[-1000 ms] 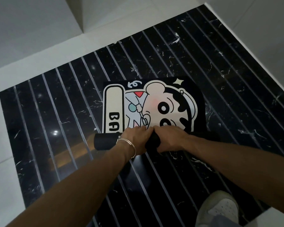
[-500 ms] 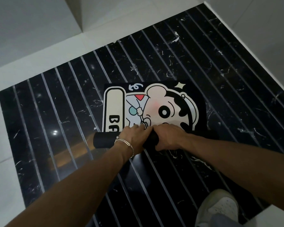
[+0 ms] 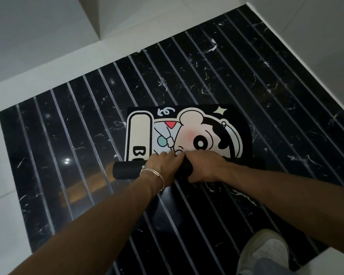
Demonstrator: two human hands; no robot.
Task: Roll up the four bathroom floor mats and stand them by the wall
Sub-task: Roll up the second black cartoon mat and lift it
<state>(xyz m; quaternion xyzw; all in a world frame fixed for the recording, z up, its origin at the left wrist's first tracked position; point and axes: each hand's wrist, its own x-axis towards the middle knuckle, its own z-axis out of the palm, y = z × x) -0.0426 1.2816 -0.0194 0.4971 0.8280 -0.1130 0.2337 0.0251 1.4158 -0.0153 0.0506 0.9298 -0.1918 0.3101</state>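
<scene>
A black bath mat [image 3: 187, 132] with a cartoon face and a cream panel lettered "B" lies on the dark floor. Its near part is wound into a black roll [image 3: 127, 170] running left to right. My left hand [image 3: 163, 165], with a thin bracelet at the wrist, presses on the middle of the roll. Touching it on the right, my right hand [image 3: 205, 167] grips the roll too. The roll's right end is hidden behind my right forearm. No other mat is in view.
The floor is black marble with pale stripes [image 3: 68, 135], bordered by white tile [image 3: 8, 225] on the left. White walls meet at a corner [image 3: 99, 20] at the top, and another white wall [image 3: 316, 36] runs along the right. My white shoe [image 3: 266, 253] stands at bottom right.
The roll has moved away from me over the mat and grown thicker. Less of the lettering and cartoon face shows; both hands travelled forward with it.
</scene>
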